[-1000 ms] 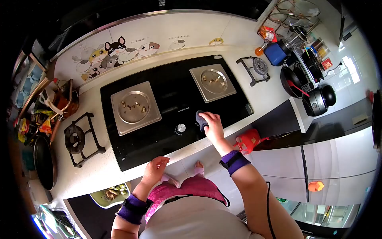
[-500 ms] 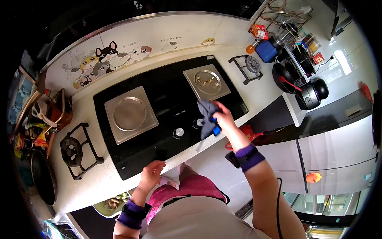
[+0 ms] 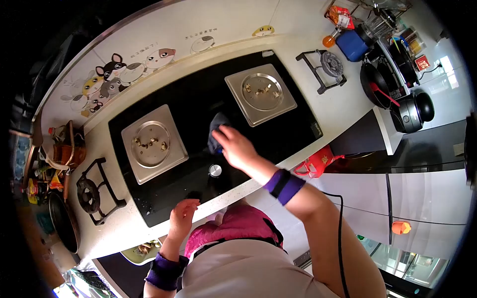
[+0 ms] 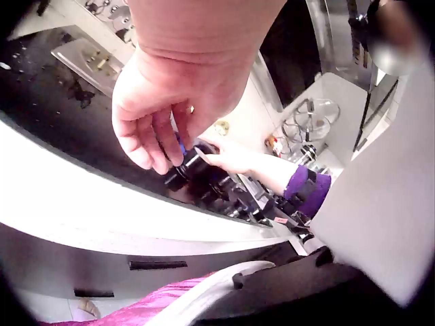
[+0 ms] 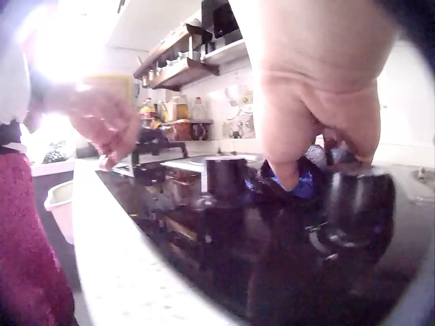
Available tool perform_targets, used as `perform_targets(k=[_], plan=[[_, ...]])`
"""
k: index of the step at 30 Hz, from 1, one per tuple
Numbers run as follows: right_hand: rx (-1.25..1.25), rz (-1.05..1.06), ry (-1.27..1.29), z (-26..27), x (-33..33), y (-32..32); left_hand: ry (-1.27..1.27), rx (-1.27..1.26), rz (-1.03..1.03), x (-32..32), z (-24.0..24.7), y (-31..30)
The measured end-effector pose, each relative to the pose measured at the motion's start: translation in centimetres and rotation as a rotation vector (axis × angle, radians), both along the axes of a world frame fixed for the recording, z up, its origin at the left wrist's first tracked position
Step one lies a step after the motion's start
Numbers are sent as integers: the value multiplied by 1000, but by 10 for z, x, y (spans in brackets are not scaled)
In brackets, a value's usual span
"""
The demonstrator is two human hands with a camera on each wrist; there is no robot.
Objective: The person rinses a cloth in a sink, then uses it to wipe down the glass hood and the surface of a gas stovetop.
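My right hand [image 3: 237, 149] grips a dark grey-blue cloth [image 3: 217, 131] against the black glass cooktop [image 3: 201, 116], between the two steel burner plates. In the right wrist view, thumb and fingers close around the bunched cloth [image 5: 302, 182], whose blue side shows beside a black knob [image 5: 225, 178]. My left hand [image 3: 182, 218] hangs with loosely bent fingers over the cooktop's front edge and holds nothing. A silver-topped control knob [image 3: 215, 171] sits in front of the cloth. The left burner plate [image 3: 133, 166] and the right burner plate [image 3: 251, 111] have small brass-coloured parts in their centres.
Left of the cooktop lies a removed pan support [image 3: 103, 188], beside a black frying pan [image 3: 63, 223]. Another pan support [image 3: 314, 69] is at the far right. A red kettle-like item [image 3: 318, 161] stands below the counter's right end. A pale green basin [image 3: 134, 257] sits low at left.
My right hand lifted the cloth from the front right of the cooktop, and it opened out. Now hand and cloth are further left, between the burner plates. The left hand has barely moved.
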State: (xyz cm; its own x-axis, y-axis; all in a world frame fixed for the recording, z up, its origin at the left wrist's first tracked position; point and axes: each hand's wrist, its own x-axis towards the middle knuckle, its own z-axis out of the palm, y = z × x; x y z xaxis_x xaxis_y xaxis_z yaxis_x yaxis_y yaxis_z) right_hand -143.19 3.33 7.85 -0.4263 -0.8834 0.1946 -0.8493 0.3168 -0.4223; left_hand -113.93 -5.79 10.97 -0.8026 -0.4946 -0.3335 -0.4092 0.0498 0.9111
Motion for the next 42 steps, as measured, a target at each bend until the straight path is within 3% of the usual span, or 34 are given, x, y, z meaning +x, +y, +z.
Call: perform_targets(k=[8, 14, 17, 22, 29, 42], plan=[[-128, -70, -27, -5, 60, 36, 127, -221, -189, -118, 53, 17], [-158, -41, -125, -28, 61, 79, 195, -346, -277, -172, 42, 33], [-144, 36, -240, -14, 49, 112, 246, -652, -362, -182, 25, 35], [-203, 40, -285, -10, 10, 157, -8, -1048, -628, -185, 6, 41], [-141, -293, -170, -13, -33, 186, -128, -1187, -774, -175, 8, 52], [-183, -358, -149, -20, -42, 172, -85, -1198, -634, -176, -11, 76]])
